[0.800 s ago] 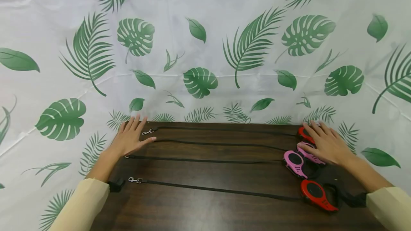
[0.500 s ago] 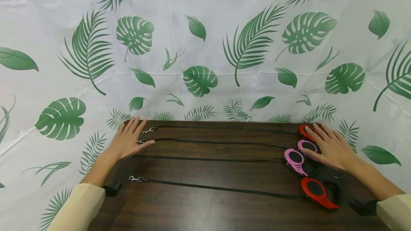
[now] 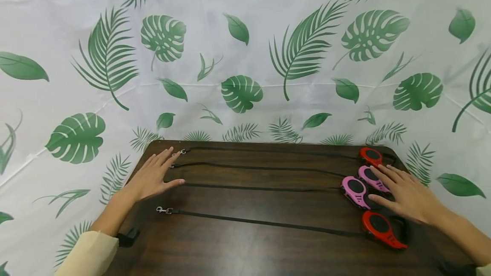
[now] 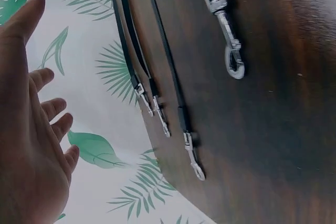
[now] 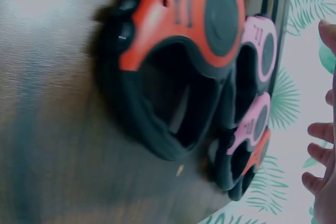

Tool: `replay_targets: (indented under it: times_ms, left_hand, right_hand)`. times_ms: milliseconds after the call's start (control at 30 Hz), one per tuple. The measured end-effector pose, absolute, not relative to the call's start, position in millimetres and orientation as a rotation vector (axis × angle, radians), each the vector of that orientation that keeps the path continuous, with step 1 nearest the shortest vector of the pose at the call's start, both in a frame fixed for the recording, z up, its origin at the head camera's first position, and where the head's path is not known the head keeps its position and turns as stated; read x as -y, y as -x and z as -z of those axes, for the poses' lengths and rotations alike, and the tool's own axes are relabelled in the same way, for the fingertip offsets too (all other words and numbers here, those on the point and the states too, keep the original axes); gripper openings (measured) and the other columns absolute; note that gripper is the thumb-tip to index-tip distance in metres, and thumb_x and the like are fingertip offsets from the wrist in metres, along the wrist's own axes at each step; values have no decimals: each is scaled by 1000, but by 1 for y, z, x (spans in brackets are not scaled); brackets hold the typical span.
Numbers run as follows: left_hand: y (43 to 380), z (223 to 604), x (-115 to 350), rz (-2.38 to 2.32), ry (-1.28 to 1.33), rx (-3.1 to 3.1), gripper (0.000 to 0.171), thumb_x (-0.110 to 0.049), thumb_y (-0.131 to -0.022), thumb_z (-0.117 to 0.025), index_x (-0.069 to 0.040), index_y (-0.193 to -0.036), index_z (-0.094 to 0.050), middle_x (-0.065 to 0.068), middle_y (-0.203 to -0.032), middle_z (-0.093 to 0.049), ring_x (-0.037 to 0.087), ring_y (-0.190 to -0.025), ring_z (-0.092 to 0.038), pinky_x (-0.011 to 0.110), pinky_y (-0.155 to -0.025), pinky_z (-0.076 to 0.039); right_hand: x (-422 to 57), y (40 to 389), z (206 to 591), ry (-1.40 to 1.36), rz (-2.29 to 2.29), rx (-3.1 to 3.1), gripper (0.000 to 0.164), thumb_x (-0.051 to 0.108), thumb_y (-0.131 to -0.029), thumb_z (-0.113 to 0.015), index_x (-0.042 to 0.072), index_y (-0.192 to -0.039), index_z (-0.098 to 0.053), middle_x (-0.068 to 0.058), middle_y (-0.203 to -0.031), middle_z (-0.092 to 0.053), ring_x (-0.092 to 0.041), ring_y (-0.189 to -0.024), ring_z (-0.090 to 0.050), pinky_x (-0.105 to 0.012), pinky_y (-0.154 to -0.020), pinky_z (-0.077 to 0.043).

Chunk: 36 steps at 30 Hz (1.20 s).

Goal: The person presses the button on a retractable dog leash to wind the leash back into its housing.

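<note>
Four-part wording aside, several retractable dog leashes lie on the table with their black straps drawn out to the left. A red leash [image 3: 383, 230] is nearest, then a pink leash [image 3: 355, 191], a second pink leash [image 3: 372, 178] and a red leash [image 3: 370, 156] at the back. My right hand [image 3: 410, 195] hovers with spread fingers, overlapping the farther pink casing; it holds nothing. At the strap ends my left hand [image 3: 153, 177] is spread too, covering part of the metal clips. The nearest snap hook [image 3: 164, 210] shows fully; in the left wrist view another snap hook [image 4: 193, 156] lies beyond it.
The brown wooden table [image 3: 245, 250] has rounded back corners. Right behind it hangs a white cloth [image 3: 207, 41] printed with green leaves. The straps run roughly parallel across the table, and the black leash handles [image 5: 157, 145] face right.
My right hand has drawn back towards me and to the right, uncovering the rear red leash. My left hand has lowered slightly. The leashes stay in place while the head view shifts a little.
</note>
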State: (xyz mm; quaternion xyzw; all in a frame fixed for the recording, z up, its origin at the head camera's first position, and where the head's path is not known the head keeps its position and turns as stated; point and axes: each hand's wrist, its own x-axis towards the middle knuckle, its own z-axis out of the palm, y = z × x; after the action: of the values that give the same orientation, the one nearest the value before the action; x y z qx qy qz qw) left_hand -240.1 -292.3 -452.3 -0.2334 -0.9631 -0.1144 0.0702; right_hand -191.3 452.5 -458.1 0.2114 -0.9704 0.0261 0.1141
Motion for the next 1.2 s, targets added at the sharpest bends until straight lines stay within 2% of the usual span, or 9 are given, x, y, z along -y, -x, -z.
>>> replay_targets:
  times_ms: [67,133,233,333,467,633,933,1100,1200]
  left_hand:
    - [236,453,293,358,724,2892,94,-60,-96,-70,-6,-164,-35,27,-170,-27,48,-155,-30,68,-124,-20]
    - [233,454,293,365,737,2894,94,-60,-95,-72,-5,-163,-37,27,-169,-29,47,-154,-31,68,-123,-21]
    - [229,455,293,368,767,2895,94,-57,-94,-74,-4,-163,-39,28,-168,-31,48,-153,-33,69,-123,-22]
    - [222,457,295,366,799,2894,93,-55,-92,-77,-4,-161,-42,29,-166,-34,50,-151,-36,69,-122,-25]
    - [212,463,298,405,848,2880,93,-54,-88,-82,-4,-159,-45,28,-163,-38,53,-146,-41,72,-118,-30]
    - [202,472,302,472,881,2843,91,-51,-83,-88,-5,-153,-53,26,-158,-46,52,-140,-49,77,-106,-40]
    - [190,483,303,542,895,2884,79,-47,-77,-94,-7,-140,-67,17,-140,-64,44,-127,-62,64,-98,-53]
    - [188,486,305,564,906,2921,73,-47,-77,-94,-8,-134,-70,11,-129,-68,37,-118,-67,58,-93,-57]
    - [187,489,306,563,944,2922,69,-44,-77,-95,-7,-131,-72,9,-123,-70,34,-112,-69,55,-90,-59]
  right_hand:
    - [-453,186,460,-626,-92,2839,93,53,-93,-77,19,-168,-32,-29,-155,-48,-53,-139,-44,-49,-131,6]
    - [-454,180,460,-634,-102,2824,93,52,-91,-79,19,-167,-35,-27,-153,-51,-51,-135,-48,-58,-130,-9]
    - [-456,172,460,-653,-104,2794,95,51,-88,-83,18,-165,-39,-24,-147,-56,-49,-128,-54,-70,-112,-36]
    - [-457,164,461,-673,-99,2760,93,50,-83,-87,14,-159,-48,-22,-139,-62,-46,-121,-59,-66,-92,-47]
    - [-460,153,465,-690,-68,2738,92,51,-80,-89,11,-154,-54,-20,-132,-66,-44,-114,-63,-65,-88,-50]
    - [-464,142,470,-685,-68,2765,95,51,-78,-91,15,-157,-52,-19,-131,-67,-42,-111,-65,-65,-84,-52]
    - [-466,125,479,-669,-86,2804,91,53,-76,-92,16,-151,-57,-9,-119,-70,-31,-100,-68,-61,-80,-56]
    - [-466,117,485,-656,-65,2837,88,57,-74,-92,18,-147,-61,1,-111,-71,-22,-90,-67,-52,-75,-58]
    - [-467,116,491,-675,-66,2831,90,59,-72,-93,18,-146,-62,4,-108,-71,-20,-87,-67,-51,-74,-59]
